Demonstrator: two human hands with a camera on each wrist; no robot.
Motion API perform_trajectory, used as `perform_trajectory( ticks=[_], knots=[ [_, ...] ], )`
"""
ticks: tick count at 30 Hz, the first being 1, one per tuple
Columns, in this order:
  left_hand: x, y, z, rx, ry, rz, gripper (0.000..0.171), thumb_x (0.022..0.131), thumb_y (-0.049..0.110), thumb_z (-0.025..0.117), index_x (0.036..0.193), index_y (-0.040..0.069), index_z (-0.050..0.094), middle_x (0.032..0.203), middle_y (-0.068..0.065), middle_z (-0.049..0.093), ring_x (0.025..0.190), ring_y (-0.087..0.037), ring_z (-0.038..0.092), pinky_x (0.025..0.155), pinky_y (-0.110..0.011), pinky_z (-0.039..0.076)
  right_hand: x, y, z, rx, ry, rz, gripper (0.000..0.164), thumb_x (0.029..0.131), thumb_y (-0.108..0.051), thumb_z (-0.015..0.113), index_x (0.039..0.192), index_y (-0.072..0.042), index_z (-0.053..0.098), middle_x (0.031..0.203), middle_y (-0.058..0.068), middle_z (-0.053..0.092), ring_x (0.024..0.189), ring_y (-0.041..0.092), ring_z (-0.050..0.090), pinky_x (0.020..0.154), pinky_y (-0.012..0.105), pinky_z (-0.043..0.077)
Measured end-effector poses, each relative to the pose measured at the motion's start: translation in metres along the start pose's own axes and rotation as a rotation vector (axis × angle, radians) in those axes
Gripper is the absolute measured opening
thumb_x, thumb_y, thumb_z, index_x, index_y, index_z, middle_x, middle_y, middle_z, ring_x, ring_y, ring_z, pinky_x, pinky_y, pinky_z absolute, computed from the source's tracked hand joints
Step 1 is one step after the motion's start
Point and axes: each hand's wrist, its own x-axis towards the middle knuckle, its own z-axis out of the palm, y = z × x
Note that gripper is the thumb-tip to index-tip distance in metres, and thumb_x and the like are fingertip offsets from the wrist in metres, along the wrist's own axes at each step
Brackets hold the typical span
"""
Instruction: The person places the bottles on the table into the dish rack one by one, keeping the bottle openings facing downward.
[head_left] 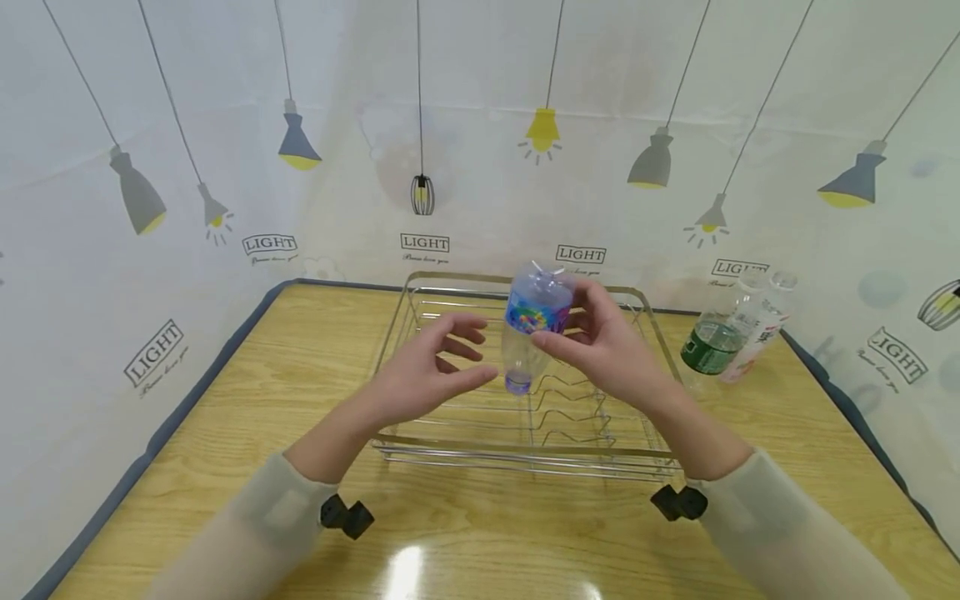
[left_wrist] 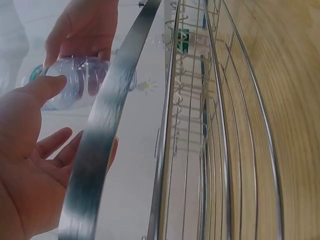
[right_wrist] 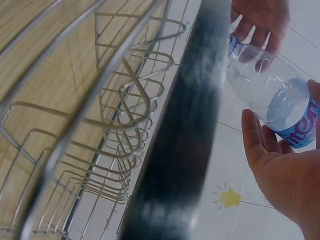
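A clear plastic bottle (head_left: 528, 317) with a blue and purple label is tilted upside down above the wire rack (head_left: 480, 451), its purple cap (head_left: 517, 384) pointing down. My right hand (head_left: 617, 348) holds the bottle around the label, thumb in front and fingers behind. To the left of the bottle is my left hand (head_left: 418, 371), fingers spread and slightly bent, holding nothing. A small gap shows between it and the bottle in the head view. In the right wrist view, the bottle (right_wrist: 267, 82) partly covers the left hand's fingers (right_wrist: 242, 29).
A bottle with a green label (head_left: 708, 348) and a white bottle with a pinkish label (head_left: 759, 333) stand on the wooden table (head_left: 247, 400), right of the rack. The rack has raised metal rims and wavy wire dividers. A lamp-printed cloth (head_left: 480, 100) hangs behind.
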Motion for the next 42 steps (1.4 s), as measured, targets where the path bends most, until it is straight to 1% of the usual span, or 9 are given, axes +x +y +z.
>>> perform_trajectory(
  ticks=[5, 9, 14, 20, 25, 29, 33, 38, 42],
  knots=[
    [-0.021, -0.012, -0.019, 0.046, 0.061, -0.002, 0.059, 0.102, 0.030, 0.080, 0.154, 0.020, 0.055, 0.146, -0.004, 0.063, 0.128, -0.027, 0.069, 0.103, -0.047, 0.059, 0.005, -0.005, -0.006, -0.031, 0.024, 0.026, 0.067, 0.104, -0.015, 0.076, 0.160, -0.009, 0.038, 0.139, 0.015, 0.055, 0.118, 0.028, 0.064, 0.092, 0.023, 0.061],
    [-0.037, -0.019, -0.032, 0.070, 0.095, -0.021, 0.059, 0.102, 0.027, 0.081, 0.154, 0.017, 0.056, 0.146, -0.006, 0.064, 0.128, -0.031, 0.069, 0.103, -0.048, 0.058, 0.010, -0.008, -0.010, -0.049, 0.032, 0.052, 0.071, 0.105, -0.022, 0.076, 0.162, -0.011, 0.036, 0.140, 0.015, 0.054, 0.121, 0.029, 0.063, 0.091, 0.024, 0.061],
    [-0.054, -0.027, -0.046, 0.110, 0.128, -0.029, 0.055, 0.102, 0.025, 0.080, 0.152, 0.016, 0.057, 0.144, -0.007, 0.065, 0.125, -0.028, 0.070, 0.103, -0.044, 0.058, 0.020, -0.008, -0.009, -0.052, 0.043, 0.055, 0.071, 0.105, -0.024, 0.076, 0.162, -0.011, 0.036, 0.139, 0.015, 0.053, 0.123, 0.028, 0.063, 0.091, 0.023, 0.060],
    [-0.071, -0.039, -0.055, 0.176, 0.162, -0.054, 0.050, 0.103, 0.026, 0.079, 0.149, 0.013, 0.061, 0.140, -0.011, 0.064, 0.114, -0.025, 0.067, 0.098, -0.033, 0.059, 0.031, -0.013, -0.005, -0.038, 0.056, 0.072, 0.072, 0.104, -0.025, 0.076, 0.163, -0.010, 0.037, 0.138, 0.015, 0.053, 0.124, 0.028, 0.063, 0.092, 0.025, 0.061],
    [-0.080, -0.052, -0.058, 0.215, 0.164, -0.112, 0.050, 0.104, 0.030, 0.079, 0.147, 0.012, 0.063, 0.142, -0.016, 0.058, 0.110, -0.029, 0.059, 0.094, -0.039, 0.058, 0.043, -0.013, 0.002, -0.032, 0.071, 0.085, 0.075, 0.103, -0.031, 0.078, 0.164, -0.014, 0.037, 0.139, 0.012, 0.055, 0.124, 0.026, 0.064, 0.095, 0.031, 0.062],
    [-0.084, -0.060, -0.055, 0.233, 0.133, -0.167, 0.049, 0.105, 0.034, 0.076, 0.148, 0.012, 0.064, 0.144, -0.019, 0.052, 0.109, -0.028, 0.059, 0.090, -0.039, 0.057, 0.053, -0.011, 0.008, -0.022, 0.084, 0.086, 0.076, 0.102, -0.032, 0.079, 0.163, -0.015, 0.038, 0.142, 0.012, 0.056, 0.123, 0.025, 0.062, 0.095, 0.031, 0.060],
    [-0.078, -0.064, -0.053, 0.234, 0.102, -0.212, 0.050, 0.107, 0.039, 0.073, 0.149, 0.014, 0.064, 0.144, -0.019, 0.047, 0.107, -0.027, 0.060, 0.086, -0.037, 0.055, 0.067, -0.012, 0.011, -0.014, 0.092, 0.082, 0.077, 0.102, -0.033, 0.079, 0.164, -0.015, 0.038, 0.145, 0.013, 0.055, 0.124, 0.025, 0.061, 0.099, 0.036, 0.060],
    [-0.064, -0.062, -0.054, 0.226, 0.108, -0.208, 0.051, 0.107, 0.043, 0.072, 0.149, 0.016, 0.063, 0.145, -0.021, 0.044, 0.108, -0.029, 0.057, 0.084, -0.037, 0.053, 0.089, -0.019, 0.012, 0.005, 0.113, 0.057, 0.077, 0.101, -0.035, 0.080, 0.163, -0.016, 0.039, 0.147, 0.010, 0.055, 0.126, 0.025, 0.060, 0.104, 0.042, 0.060],
    [-0.063, -0.062, -0.054, 0.197, 0.106, -0.234, 0.053, 0.104, 0.043, 0.075, 0.148, 0.017, 0.062, 0.143, -0.019, 0.043, 0.106, -0.028, 0.055, 0.084, -0.038, 0.053, 0.101, -0.020, 0.019, 0.039, 0.111, 0.072, 0.077, 0.100, -0.035, 0.080, 0.163, -0.018, 0.039, 0.149, 0.009, 0.054, 0.126, 0.024, 0.060, 0.104, 0.040, 0.060]
  ],
)
